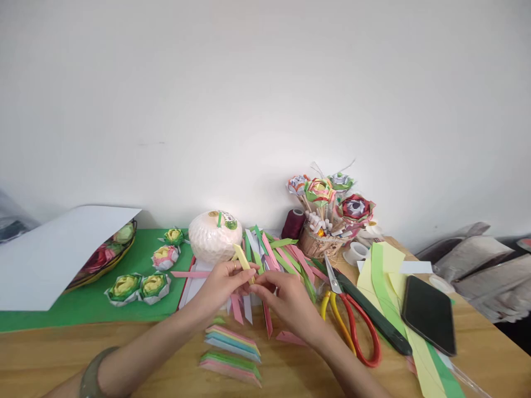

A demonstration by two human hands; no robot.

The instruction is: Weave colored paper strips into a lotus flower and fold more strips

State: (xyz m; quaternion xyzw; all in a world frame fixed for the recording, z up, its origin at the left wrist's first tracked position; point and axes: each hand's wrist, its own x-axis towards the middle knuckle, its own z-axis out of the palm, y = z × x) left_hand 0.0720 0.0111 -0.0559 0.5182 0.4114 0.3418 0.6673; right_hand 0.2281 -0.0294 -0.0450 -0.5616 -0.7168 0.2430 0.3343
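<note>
A narrow yellow paper strip (241,257) stands tilted in my left hand (229,280), pinched between thumb and fingers. My right hand (279,291) meets it at the strip's lower end, its fingertips pressed together there; whether they grip the same strip is hard to see. Behind and beneath both hands lies a loose heap of pink, green and white paper strips (286,255). Closer to me, two stacks of folded paper strips rest on the wood: one pink, yellow and blue (233,342), the other green and pink (230,367).
Red-and-yellow-handled scissors (352,320), a dark green cutter (373,315) and a black phone (429,315) lie at right. A pot of paper flowers (319,243) and a wrapped white ball-shaped package (215,235) stand behind. Finished paper flowers (154,287) sit on a green sheet (93,304) at left.
</note>
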